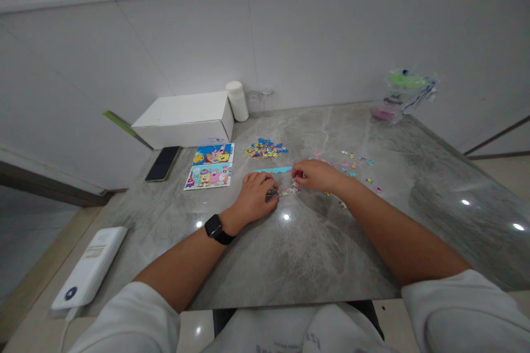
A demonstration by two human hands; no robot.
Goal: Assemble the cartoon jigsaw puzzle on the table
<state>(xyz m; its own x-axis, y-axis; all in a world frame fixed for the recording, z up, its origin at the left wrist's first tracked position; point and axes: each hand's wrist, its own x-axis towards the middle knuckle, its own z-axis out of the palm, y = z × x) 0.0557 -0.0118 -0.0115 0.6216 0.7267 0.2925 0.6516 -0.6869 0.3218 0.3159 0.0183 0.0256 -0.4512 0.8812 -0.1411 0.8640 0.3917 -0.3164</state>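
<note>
A partly joined jigsaw frame [274, 170] lies on the grey marble table [248, 265], with bare table showing inside it. My left hand [257, 196] rests over its left side, fingers spread and curved, holding nothing that I can see. At the frame's right edge, my right hand [317, 175] has its fingers pinched together; whatever is between the fingertips is too small to name. Behind the frame is a heap of puzzle pieces [265, 149]. Loose pieces [351, 165] are scattered to the right, some partly behind my right hand. Two cartoon picture cards [210, 176] lie to the left.
A white box [186, 116], a white bottle [237, 101] and clear glasses [266, 103] stand along the back. A phone [163, 164] lies at the left, a white power bank [91, 267] at the front left. A plastic bag [403, 96] is at the back right.
</note>
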